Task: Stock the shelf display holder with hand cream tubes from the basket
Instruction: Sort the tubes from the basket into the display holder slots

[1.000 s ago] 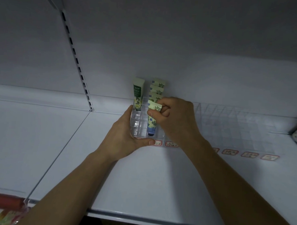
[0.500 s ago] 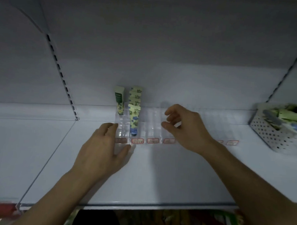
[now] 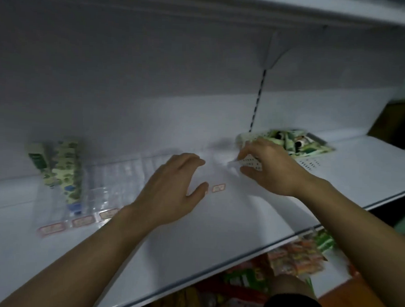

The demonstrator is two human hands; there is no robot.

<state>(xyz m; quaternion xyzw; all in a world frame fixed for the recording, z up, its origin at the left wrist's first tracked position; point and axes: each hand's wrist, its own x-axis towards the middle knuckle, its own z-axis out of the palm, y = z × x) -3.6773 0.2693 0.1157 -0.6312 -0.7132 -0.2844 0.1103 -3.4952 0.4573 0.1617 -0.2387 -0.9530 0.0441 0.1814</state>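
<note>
On the white shelf (image 3: 216,235), hand cream tubes (image 3: 66,170) stand in the clear display holder (image 3: 116,179). The left hand (image 3: 172,193) hovers empty, fingers relaxed; the right hand (image 3: 272,168) spreads loosely at the white basket (image 3: 310,162) of tubes, grasping nothing

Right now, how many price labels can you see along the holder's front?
5: three in a row at the left, and two by the left hand. The forearm may hide more.
</note>
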